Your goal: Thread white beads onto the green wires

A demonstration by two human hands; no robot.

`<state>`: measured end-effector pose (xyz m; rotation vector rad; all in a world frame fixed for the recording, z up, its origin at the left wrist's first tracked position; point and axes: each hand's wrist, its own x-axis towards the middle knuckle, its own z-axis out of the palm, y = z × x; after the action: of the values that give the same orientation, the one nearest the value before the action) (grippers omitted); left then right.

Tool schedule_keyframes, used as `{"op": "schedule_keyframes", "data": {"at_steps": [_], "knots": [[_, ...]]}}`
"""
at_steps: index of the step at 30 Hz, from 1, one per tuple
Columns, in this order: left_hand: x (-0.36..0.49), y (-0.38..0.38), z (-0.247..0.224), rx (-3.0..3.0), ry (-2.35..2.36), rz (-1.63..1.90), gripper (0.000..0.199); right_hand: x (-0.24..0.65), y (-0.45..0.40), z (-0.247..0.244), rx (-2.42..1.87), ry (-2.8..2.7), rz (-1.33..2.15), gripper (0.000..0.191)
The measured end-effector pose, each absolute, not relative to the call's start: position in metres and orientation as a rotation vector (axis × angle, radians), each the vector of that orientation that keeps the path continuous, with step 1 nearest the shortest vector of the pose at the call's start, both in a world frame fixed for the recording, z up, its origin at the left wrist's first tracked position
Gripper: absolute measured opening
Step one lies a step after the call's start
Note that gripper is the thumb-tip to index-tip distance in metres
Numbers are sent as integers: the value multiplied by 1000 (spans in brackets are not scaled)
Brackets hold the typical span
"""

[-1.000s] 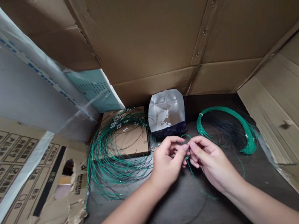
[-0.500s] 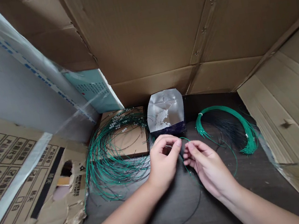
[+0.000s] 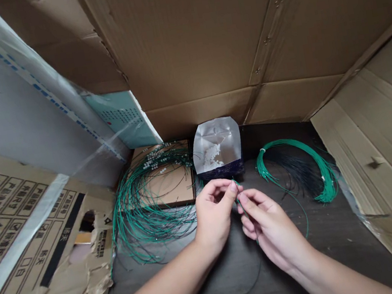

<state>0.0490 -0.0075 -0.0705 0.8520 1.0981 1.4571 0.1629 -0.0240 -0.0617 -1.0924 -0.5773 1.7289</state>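
Observation:
Thumb and forefinger of my left hand [image 3: 216,211] pinch a thin green wire [image 3: 243,209] near its upper end. Just to the right, my right hand [image 3: 268,220] holds the wire and a dark strand between its fingertips. Both hands are close together below an open silver bag [image 3: 217,138] with small white pieces [image 3: 212,156] inside. Left of them, loose green wires [image 3: 149,225] with white ends lie partly over a flat cardboard box [image 3: 178,190]. A bundled coil of green wires [image 3: 288,144] lies to the right, beside dark wires [image 3: 295,170].
A tall cardboard wall [image 3: 193,42] rises behind the dark table [image 3: 239,270]. Cardboard panels stand at the left [image 3: 24,221] and right [image 3: 378,136]. A light blue printed sheet [image 3: 121,119] is at the back left.
My right hand has moved slightly left, closer to my left fingertips. The held green wire now runs down between the hands instead of arching over.

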Motion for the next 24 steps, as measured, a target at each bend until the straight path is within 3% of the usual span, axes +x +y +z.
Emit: {"op": "schedule_keyframes", "data": {"at_steps": [20,24], "knots": [[33,-4,-61,1172,1080,1469,21,169,-24,-57,-1196,-653,1604,58],[28,2,-57,1140,1056,1447,27,170,-22,-55,-1204,-635,1578,61]]}}
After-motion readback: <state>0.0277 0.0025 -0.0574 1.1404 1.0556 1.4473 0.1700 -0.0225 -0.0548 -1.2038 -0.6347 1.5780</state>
